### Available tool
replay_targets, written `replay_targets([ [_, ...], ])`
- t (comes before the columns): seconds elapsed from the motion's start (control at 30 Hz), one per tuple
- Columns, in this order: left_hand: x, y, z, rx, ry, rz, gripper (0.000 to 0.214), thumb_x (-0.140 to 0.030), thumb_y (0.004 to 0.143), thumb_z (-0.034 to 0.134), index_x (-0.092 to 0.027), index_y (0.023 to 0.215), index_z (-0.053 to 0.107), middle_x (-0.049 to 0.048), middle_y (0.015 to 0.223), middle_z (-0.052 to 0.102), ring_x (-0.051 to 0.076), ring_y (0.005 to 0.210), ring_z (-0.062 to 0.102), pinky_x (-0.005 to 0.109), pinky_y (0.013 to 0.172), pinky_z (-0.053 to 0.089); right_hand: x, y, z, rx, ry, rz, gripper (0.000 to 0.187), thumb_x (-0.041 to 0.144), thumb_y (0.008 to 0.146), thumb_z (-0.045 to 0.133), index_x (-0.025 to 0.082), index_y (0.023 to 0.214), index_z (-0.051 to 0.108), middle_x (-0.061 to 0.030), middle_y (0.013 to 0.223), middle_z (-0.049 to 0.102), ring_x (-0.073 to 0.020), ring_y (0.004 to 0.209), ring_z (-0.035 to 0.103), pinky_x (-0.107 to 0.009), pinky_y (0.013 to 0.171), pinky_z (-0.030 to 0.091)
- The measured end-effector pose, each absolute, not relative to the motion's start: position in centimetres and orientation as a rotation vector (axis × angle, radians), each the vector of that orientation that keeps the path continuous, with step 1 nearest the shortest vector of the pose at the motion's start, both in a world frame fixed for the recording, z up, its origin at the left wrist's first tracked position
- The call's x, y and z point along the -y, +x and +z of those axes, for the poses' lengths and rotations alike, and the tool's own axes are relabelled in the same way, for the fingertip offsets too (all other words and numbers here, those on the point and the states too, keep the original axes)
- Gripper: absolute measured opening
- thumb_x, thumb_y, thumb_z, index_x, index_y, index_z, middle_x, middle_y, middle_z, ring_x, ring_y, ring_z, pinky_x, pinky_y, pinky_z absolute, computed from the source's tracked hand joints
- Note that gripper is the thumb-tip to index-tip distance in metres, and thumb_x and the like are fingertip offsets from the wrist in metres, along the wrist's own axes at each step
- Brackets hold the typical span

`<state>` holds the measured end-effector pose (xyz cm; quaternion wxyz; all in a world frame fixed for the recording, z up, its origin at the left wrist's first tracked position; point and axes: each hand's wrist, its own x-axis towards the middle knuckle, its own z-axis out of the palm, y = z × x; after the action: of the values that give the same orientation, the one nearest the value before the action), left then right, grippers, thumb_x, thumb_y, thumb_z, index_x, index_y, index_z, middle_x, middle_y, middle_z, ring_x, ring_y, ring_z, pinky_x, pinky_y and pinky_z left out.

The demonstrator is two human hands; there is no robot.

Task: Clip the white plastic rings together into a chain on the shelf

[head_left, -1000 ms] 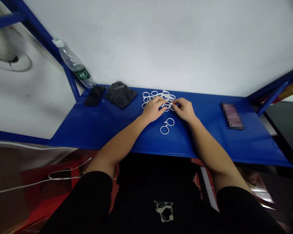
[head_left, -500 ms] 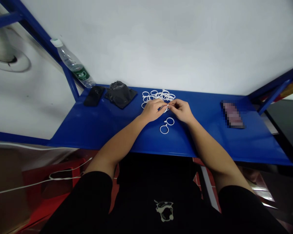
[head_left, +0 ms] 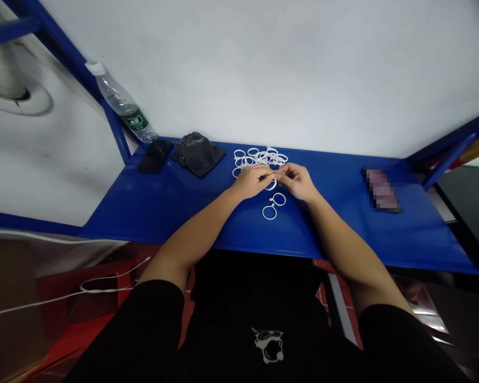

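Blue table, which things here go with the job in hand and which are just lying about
Apparently in use:
white ring at the fingertips of the left hand and right hand
pile of white rings
two nearer white rings

Apparently lying about:
plastic bottle
black phone-like slab
dark pouch
pixelated item, right

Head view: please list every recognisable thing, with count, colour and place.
Piled rings: many, white, near wall
Held ring: one, white, between hands
Loose rings: two, white, nearer the body
Pouch: one, black, pile's left
Flat object: one, black, pouch's left
Bottle: one, clear, back left
Pixelated item: one, pinkish, right
Table: one, blue, centre
Wall: one, white, back
Bars: several, blue, both sides
Pipe: one, whitish, far left
Stool: one, red, lower left
Cable: at least one, white, lower left
Shirt: one, black, bottom
Left hand: one, at ring
Right hand: one, at ring
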<state>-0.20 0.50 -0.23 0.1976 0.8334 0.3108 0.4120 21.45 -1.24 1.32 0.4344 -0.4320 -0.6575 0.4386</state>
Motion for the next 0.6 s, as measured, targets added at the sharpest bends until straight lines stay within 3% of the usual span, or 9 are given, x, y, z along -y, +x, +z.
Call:
replay_targets([
  [0.17,-0.54,-0.05,-0.31,-0.875,2.281,1.148,0.021,-0.022,0.107,0.066,-0.023,0.09,0.078,0.0038,0.097,0.083,0.016,0.087,0.076,0.033,0.084,0.062,1.27,21.41,1.36,1.645,-1.067,1.11,0.05,0.068,0.077,0.093,0.024,0.087,0.07,0.0002,0.075,0.07,-0.0168,0.066,0.061,-0.032,0.063,0.049],
  [0.6,-0.79,-0.1,-0.83,-0.849,2.269,1.103,0.019,-0.018,0.099,0.065,-0.022,0.087,0.078,0.003,0.09,0.081,0.016,0.08,0.073,0.032,0.077,0.06,1.83,21.43,1.33,1.678,-1.1,0.966,0.031,0.05,0.079,0.088,0.023,0.08,0.074,0.0001,0.071,0.071,-0.0146,0.063,0.056,-0.03,0.06,0.044],
])
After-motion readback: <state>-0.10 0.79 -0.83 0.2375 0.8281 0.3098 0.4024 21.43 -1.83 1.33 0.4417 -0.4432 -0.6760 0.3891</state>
